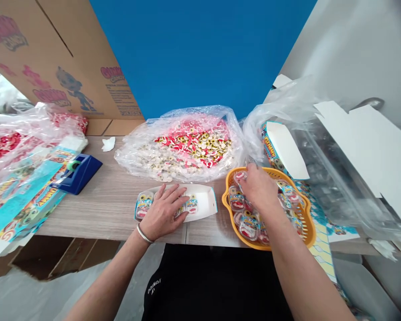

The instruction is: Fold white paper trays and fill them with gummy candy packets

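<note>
My left hand (167,209), with a white band at its wrist, lies flat with fingers apart over a white open carton (205,203). Small clear candy packs with printed labels sit in the carton: one candy pack (144,204) at its left end, another (191,204) right of my fingers, and part of one under my hand. My right hand (259,187) reaches into a yellow plastic basket (309,227) of similar packs. Its fingers are bent down and closed at a candy pack (239,177) near the basket's back left; the fingertips are partly hidden.
A clear bag of red, white and yellowish candies (194,147) lies behind the carton. To the left are a blue tape dispenser (82,173) and flat printed cartons (30,196). Another opened carton (285,149) and a clear plastic bag (341,178) lie right. A cardboard box (63,58) stands behind.
</note>
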Motion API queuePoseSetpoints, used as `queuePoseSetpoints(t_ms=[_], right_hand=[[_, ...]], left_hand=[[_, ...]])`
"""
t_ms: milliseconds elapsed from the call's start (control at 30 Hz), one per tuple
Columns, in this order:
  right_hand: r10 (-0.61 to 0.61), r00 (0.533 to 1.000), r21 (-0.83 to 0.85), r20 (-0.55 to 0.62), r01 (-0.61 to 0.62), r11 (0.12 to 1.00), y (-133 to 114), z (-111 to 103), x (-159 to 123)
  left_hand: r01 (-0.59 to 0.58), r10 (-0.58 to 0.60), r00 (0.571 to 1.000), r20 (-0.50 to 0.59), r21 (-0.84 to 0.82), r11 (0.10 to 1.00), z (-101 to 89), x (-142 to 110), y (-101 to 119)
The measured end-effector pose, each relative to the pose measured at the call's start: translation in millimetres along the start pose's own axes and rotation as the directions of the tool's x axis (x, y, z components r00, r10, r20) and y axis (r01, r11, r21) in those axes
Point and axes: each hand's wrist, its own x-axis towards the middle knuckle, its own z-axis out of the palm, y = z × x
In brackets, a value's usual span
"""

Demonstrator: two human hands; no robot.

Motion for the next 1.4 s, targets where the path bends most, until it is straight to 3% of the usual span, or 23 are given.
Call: queuePoseSetpoints(t_ms=[133, 233, 300, 367, 500, 600, 800, 967, 1100, 1233, 1300, 1400], right_hand=[[-0.014, 1.000, 0.110, -0.015, 0.016, 0.994, 2, -15, -9], [-0.108, 0.988, 0.321, -0.109, 0.138, 0.937, -13, -22, -26], [-0.207, 0.972, 0.483, -0.111, 0.235, 0.844, -33, -15, -39], [-0.289, 0.956, 0.554, -0.041, 0.262, 0.790, -57, 2, -49], [-0.317, 0.942, 0.435, 0.106, 0.243, 0.867, -96, 45, -54], [-0.311, 0.936, 0.395, 0.162, 0.227, 0.890, -109, 63, -51], [-0.269, 0.943, 0.457, 0.195, 0.156, 0.876, -112, 69, -45], [-0.374, 0.916, 0.366, 0.145, 0.301, 0.881, -114, 53, -59], [-0.442, 0.893, 0.272, 0.084, 0.406, 0.873, -84, 4, -80], [-0.334, 0.923, 0.146, 0.192, 0.310, 0.940, -7, -46, -89], [-0.233, 0.936, -0.010, 0.265, 0.245, 0.970, 36, -55, -87], [-0.169, 0.923, -0.127, 0.346, 0.225, 0.966, 79, -47, -82]], left_hand=[[0.005, -0.005, 1.000, -0.001, 0.001, 1.000, 2.0, -1, 0], [0.007, -0.007, 1.000, 0.001, -0.003, 1.000, 2.8, -1, 1], [0.012, -0.012, 1.000, -0.006, 0.000, 1.000, 3.0, -1, 1], [0.011, -0.011, 1.000, -0.013, 0.004, 1.000, 3.2, -1, 2], [0.008, -0.008, 1.000, -0.006, -0.001, 1.000, 3.7, -1, 2], [0.016, -0.016, 1.000, -0.003, -0.007, 1.000, 3.6, -1, 2], [0.033, -0.033, 0.999, 0.016, 0.001, 0.999, -0.8, 1, 4], [0.006, -0.007, 1.000, 0.028, 0.018, 1.000, -3.3, 2, 4], [-0.021, 0.021, 1.000, 0.003, 0.040, 0.999, 2.3, 2, -1], [-0.027, 0.028, 1.000, -0.012, 0.034, 0.999, 7.7, 2, -5], [-0.030, 0.031, 0.999, -0.018, 0.032, 0.999, 8.3, 2, -5], [-0.034, 0.035, 0.999, -0.025, 0.037, 0.999, 7.7, 3, -5]])
